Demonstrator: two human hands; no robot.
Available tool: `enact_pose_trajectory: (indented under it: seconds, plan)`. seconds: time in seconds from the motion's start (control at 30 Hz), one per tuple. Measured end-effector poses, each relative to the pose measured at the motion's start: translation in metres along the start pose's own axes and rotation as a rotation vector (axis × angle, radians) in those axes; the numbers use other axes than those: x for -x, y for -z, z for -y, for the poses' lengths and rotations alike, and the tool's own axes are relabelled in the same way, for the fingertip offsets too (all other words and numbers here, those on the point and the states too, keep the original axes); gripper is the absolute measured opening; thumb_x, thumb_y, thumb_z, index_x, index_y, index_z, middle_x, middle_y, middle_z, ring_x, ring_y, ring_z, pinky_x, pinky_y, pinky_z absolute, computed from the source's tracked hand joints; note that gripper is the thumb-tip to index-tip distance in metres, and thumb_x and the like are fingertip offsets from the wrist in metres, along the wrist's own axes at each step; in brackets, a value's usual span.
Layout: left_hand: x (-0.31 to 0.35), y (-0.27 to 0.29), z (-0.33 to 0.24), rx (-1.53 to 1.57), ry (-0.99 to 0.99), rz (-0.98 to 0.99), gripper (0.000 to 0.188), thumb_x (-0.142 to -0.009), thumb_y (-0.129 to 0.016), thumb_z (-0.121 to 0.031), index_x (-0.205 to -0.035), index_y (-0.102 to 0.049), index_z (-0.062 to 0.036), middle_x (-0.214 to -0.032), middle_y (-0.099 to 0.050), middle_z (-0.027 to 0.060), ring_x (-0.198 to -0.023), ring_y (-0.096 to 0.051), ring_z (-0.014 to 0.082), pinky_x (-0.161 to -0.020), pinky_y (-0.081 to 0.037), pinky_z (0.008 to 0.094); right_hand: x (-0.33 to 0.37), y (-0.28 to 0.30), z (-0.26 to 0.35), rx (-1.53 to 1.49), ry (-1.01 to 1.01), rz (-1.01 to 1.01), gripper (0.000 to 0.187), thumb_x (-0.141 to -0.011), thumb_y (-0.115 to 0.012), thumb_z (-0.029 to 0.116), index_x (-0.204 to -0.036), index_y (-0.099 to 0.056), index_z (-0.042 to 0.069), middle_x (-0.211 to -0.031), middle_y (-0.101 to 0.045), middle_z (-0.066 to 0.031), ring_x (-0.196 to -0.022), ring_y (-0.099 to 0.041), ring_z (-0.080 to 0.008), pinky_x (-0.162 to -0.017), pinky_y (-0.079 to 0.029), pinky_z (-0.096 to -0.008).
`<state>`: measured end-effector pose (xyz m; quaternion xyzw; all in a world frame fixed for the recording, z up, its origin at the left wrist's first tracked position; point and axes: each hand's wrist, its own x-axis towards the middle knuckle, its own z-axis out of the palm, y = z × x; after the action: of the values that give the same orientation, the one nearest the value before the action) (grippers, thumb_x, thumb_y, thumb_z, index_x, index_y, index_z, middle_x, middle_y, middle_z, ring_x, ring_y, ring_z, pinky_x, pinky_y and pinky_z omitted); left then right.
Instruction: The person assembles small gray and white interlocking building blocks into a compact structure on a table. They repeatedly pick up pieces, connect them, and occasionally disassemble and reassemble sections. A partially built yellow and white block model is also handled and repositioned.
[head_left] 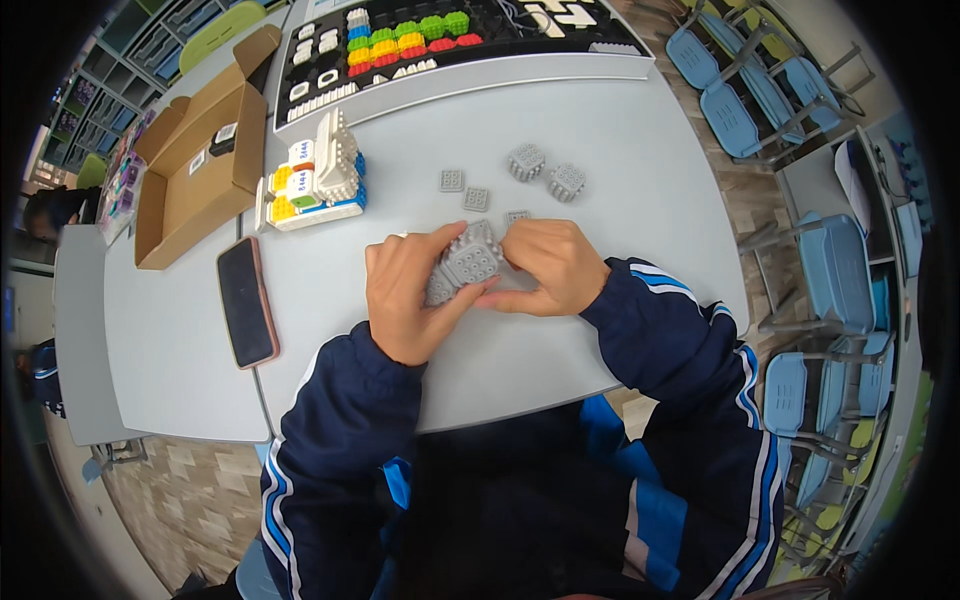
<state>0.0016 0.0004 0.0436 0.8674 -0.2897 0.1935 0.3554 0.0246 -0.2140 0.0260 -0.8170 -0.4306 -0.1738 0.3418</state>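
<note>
Between my hands is a cluster of grey studded building blocks (472, 262), held a little above the pale table (520, 375). My left hand (415, 285) wraps round it from the left, thumb along its lower edge. From the right, my right hand (550, 265) pinches at its side with curled fingers; whether a separate small piece sits in that pinch is hidden. Past the hands lie small flat grey bricks (451, 181), one partly covered by my right hand. Farther back to the right stand two loose grey studded cubes, the nearer one (566, 182) beside the other (526, 161).
A white, yellow and blue brick model (318, 178) stands left of my hands. Nearby are an open cardboard box (200, 170) and a dark phone (247, 303). Along the back lies a tray (470, 78) of coloured bricks. Blue chairs (835, 270) line the right.
</note>
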Motion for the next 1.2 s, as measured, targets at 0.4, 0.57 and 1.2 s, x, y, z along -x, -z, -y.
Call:
enact_pose_trajectory:
  seconds: [0.4,0.57,1.2]
  plan:
    - [0.019,-0.006,-0.001,0.01,-0.256,0.049,0.063,-0.058,-0.086,-0.019,-0.114,-0.062,-0.0035,-0.076,-0.057,0.0023,-0.062,-0.048,0.0184,-0.06,-0.033,0.0304,0.016,-0.022,0.029,-0.66,-0.427,0.033,0.034,-0.088,-0.067,0.034,-0.089,-0.055,0.002,-0.051,-0.051,-0.0065,-0.042,-0.047,-0.0131,-0.042,-0.035,-0.0257]
    - [0.014,0.0,-0.005,0.091,-0.299,0.09,0.057,-0.063,-0.086,-0.029,-0.107,-0.064,0.0,-0.067,-0.056,0.0026,-0.055,-0.047,0.0171,-0.056,-0.034,0.0297,0.021,-0.023,0.026,-0.761,-0.4,0.084,0.032,-0.09,-0.064,0.033,-0.088,-0.058,0.002,-0.052,-0.049,-0.0068,-0.041,-0.043,-0.0105,-0.041,-0.031,-0.0261]
    - [0.031,-0.015,-0.007,0.879,0.481,-0.186,0.063,-0.096,-0.043,-0.056,-0.126,-0.049,-0.0015,-0.075,-0.058,0.0047,-0.063,-0.048,0.0061,-0.054,-0.034,0.0183,0.023,-0.005,0.026,-0.903,-0.55,-0.145,0.031,-0.093,-0.061,0.031,-0.102,-0.057,0.001,-0.077,-0.06,-0.0044,-0.071,-0.052,-0.0069,-0.064,-0.041,-0.024]
